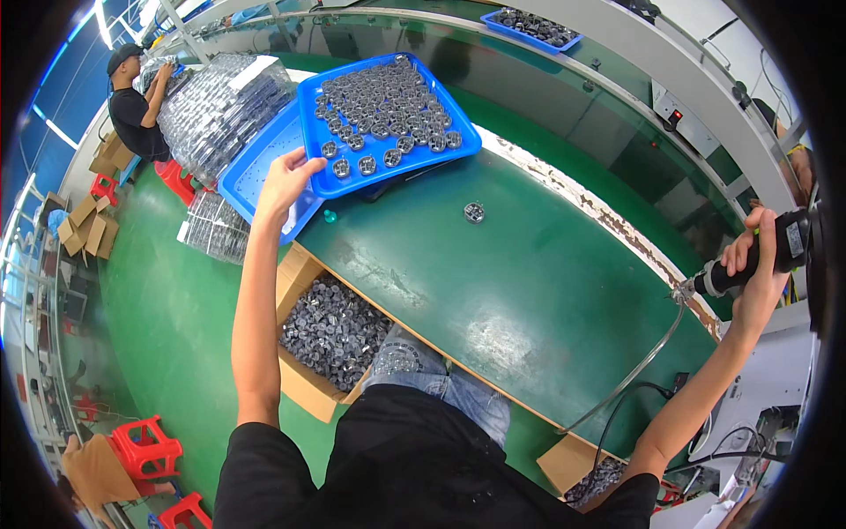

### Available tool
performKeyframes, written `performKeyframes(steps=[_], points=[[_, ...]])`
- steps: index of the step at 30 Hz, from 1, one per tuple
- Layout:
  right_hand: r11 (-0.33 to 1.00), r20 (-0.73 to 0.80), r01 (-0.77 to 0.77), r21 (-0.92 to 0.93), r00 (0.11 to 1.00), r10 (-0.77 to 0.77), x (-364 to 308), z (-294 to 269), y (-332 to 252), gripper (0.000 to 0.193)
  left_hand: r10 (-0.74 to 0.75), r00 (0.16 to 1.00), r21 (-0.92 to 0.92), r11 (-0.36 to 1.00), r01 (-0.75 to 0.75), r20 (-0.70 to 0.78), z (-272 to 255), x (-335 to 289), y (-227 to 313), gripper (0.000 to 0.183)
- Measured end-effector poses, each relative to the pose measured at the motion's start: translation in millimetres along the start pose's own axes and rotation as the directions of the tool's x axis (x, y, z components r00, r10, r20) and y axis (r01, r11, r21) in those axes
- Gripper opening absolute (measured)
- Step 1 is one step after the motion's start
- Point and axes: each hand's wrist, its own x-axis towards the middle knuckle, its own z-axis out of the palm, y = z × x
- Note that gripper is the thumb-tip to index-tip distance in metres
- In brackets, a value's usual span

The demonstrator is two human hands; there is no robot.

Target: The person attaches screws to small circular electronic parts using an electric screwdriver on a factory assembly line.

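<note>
My left hand (289,180) is at the near left corner of a blue tray (370,183), its thumb over the rim and its fingers along the outer side. Many small round grey-black parts (379,101) fill that tray, packed at the back and in looser rows at the front. Out to the far right, my right hand (756,269) is closed around a black power screwdriver (733,271) with a metal nose. A single round part (474,212) lies on the green table (529,264) below the tray, touched by neither hand.
A second blue tray (256,172) sits partly under the first. Below the table edge stands a cardboard box (304,379) full of dark parts. Stacked clear packs (229,110) and a co-worker (137,110) are at far left. A cable (630,379) crosses the table's right side.
</note>
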Motion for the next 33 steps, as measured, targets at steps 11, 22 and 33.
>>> performKeyframes(steps=[11,22,33], points=[[0.999,0.019,-0.045,0.009,0.999,0.045,3,-5,8,0.031,0.525,0.821,0.643,0.554,-0.529,0.224,0,-22,52,0.042],[0.995,0.062,-0.049,0.09,0.997,0.043,-10,-4,-3,0.028,0.585,0.805,0.617,0.599,-0.511,0.099,14,-22,56,0.034],[0.891,0.358,-0.073,0.449,0.928,-0.104,-19,22,-15,0.034,0.827,0.216,0.102,0.191,-0.976,0.519,229,-95,94,0.026]])
